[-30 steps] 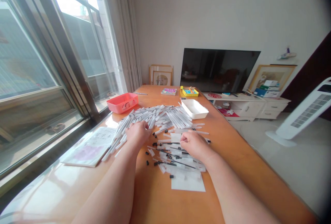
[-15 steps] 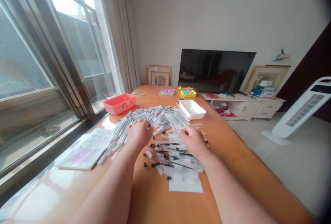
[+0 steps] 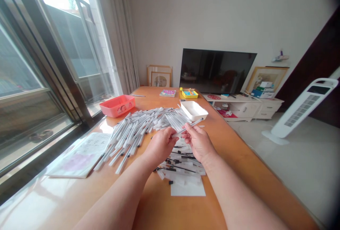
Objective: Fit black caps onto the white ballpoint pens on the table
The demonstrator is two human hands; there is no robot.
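Observation:
Over the middle of the table, my right hand (image 3: pixel 199 143) grips a slim translucent pen (image 3: pixel 196 122) with a dark tip at its upper right end. My left hand (image 3: pixel 162 145) is closed at the pen's lower left end, its thumb and fingers pinched there. Beneath both hands lie loose black pen caps (image 3: pixel 170 182), dark thin refills (image 3: pixel 186 168) and clear plastic pieces on a white sheet of paper (image 3: pixel 189 189). To the left and beyond spreads a big heap of similar pens (image 3: pixel 130 131).
A red plastic basket (image 3: pixel 118 107) stands left of the heap, a white tray (image 3: pixel 194 111) behind it. An open notebook (image 3: pixel 79 159) lies at the left by the window. Farther back are a small book (image 3: pixel 167 93) and a yellow box (image 3: pixel 189 93).
Both hands have come together over the middle. My left hand has moved right, away from the pen heap, and a pen now shows between the hands. The view has shifted slightly.

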